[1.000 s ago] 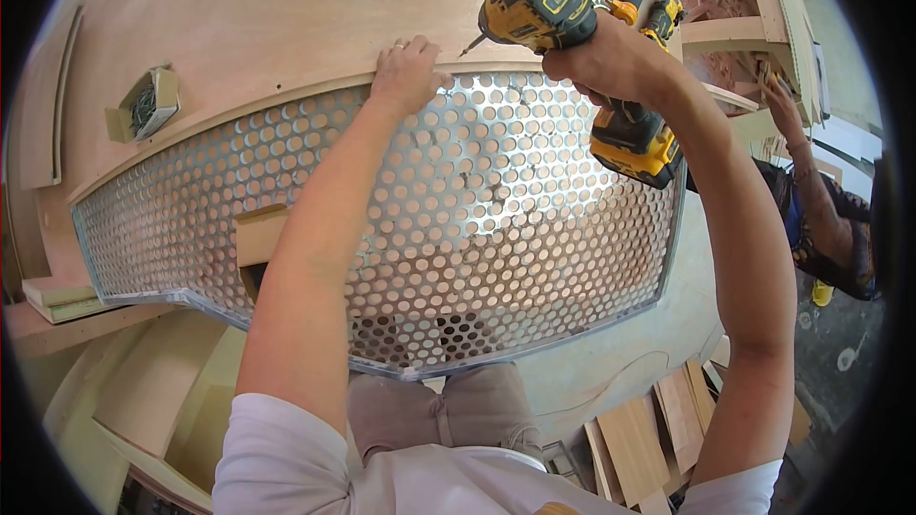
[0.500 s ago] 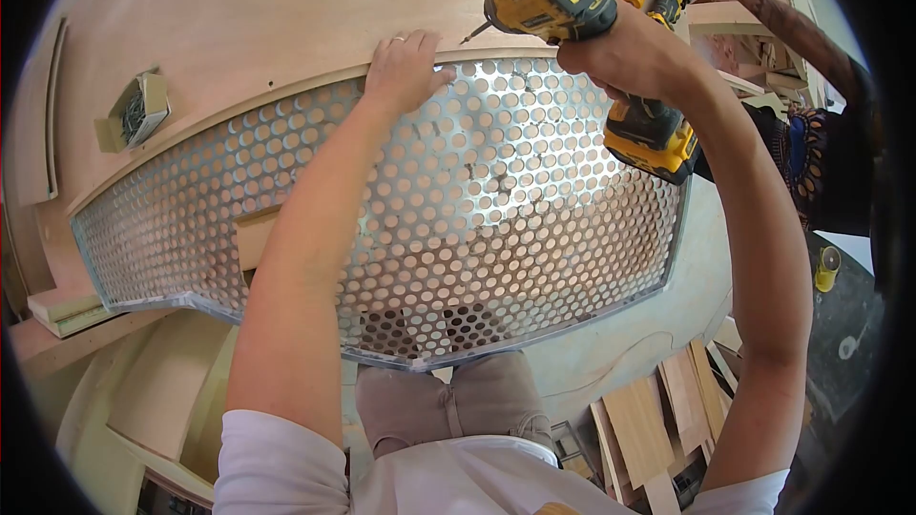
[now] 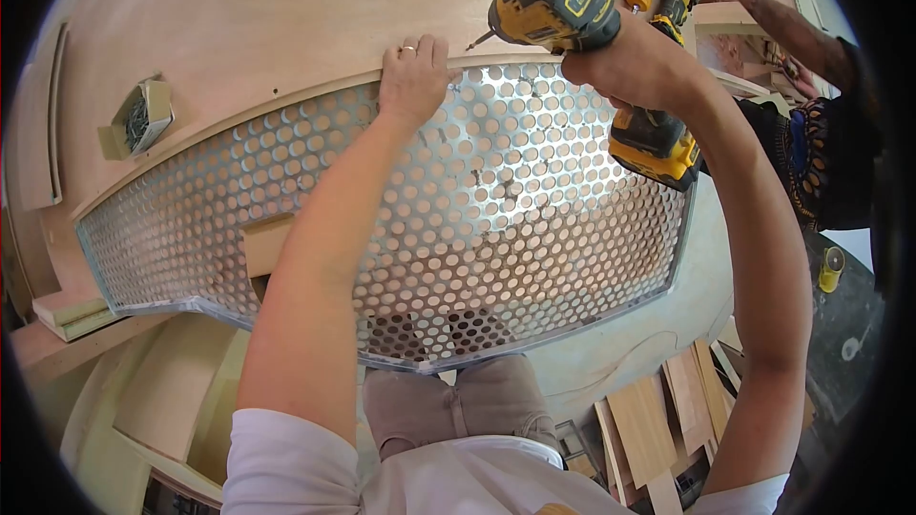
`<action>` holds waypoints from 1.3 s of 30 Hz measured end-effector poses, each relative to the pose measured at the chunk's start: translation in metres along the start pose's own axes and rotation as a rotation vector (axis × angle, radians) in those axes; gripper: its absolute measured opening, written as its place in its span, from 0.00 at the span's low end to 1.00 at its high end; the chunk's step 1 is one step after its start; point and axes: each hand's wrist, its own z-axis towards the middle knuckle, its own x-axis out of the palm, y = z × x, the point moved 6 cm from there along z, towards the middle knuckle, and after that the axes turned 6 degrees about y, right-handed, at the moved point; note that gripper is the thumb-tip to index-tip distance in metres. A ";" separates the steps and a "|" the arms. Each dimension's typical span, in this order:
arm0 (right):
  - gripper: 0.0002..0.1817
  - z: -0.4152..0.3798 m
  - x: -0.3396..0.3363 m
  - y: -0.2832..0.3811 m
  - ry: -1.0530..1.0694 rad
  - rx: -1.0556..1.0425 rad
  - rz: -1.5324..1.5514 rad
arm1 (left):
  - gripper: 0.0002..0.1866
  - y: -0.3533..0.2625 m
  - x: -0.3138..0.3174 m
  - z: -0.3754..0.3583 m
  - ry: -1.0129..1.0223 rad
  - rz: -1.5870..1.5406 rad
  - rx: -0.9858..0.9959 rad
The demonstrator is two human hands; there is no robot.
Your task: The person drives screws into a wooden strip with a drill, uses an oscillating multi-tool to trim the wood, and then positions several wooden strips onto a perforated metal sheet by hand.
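Observation:
My right hand point(image 3: 634, 65) is wrapped round the grip of a yellow and black power driver point(image 3: 558, 2). The driver's bit points left and down, with its tip just above the curved wooden strip point(image 3: 320, 88). My left hand point(image 3: 414, 81) rests on that strip at the top edge of a perforated metal sheet point(image 3: 420, 210), its fingers curled over the edge. It wears a ring, and whether anything lies under its fingers is hidden.
An open box of screws point(image 3: 138, 121) lies at the left, and a small cardboard box point(image 3: 266, 244) on the sheet. More power tools point(image 3: 674, 2) lie at the top right, near another person's arm point(image 3: 787, 24). Wood offcuts point(image 3: 641, 424) are at the lower right.
My left hand has shifted slightly right along the strip, its fingers now closer together. The whole view has moved a little. The other person's arm has shifted, and a second hand shows.

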 end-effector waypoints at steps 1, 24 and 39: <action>0.17 0.000 0.000 -0.002 -0.007 0.005 -0.008 | 0.28 0.000 0.000 0.000 -0.002 -0.001 0.000; 0.14 0.002 0.005 -0.001 -0.006 0.081 -0.070 | 0.29 0.002 0.005 -0.001 0.022 -0.006 -0.016; 0.13 0.007 0.006 -0.001 0.016 0.057 -0.079 | 0.28 0.003 0.001 0.001 0.042 -0.037 -0.027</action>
